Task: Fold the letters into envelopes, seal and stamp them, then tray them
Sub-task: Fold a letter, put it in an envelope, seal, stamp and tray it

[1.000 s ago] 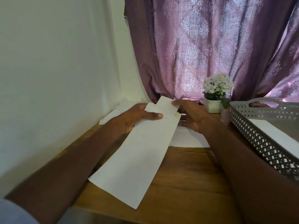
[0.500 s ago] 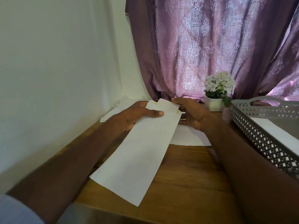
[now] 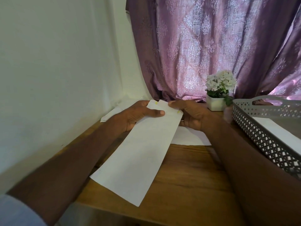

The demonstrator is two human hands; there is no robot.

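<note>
A long white envelope (image 3: 140, 154) slants over the wooden table, its open end at the far side. My left hand (image 3: 135, 115) grips that far end, thumb laid across the top face. A folded white letter (image 3: 164, 106) sticks a short way out of the envelope's mouth. My right hand (image 3: 190, 114) pinches the letter at the mouth from the right. A grey perforated tray (image 3: 254, 131) at the right holds a white envelope (image 3: 281, 132).
White sheets (image 3: 190, 137) lie flat on the table under my right hand. More white paper (image 3: 110, 114) is stacked by the left wall. A small white pot of white flowers (image 3: 218, 90) stands before the purple curtain, just left of the tray.
The letter has slid deeper into the envelope, so less of it shows at the mouth. Both hands stay at the far end.
</note>
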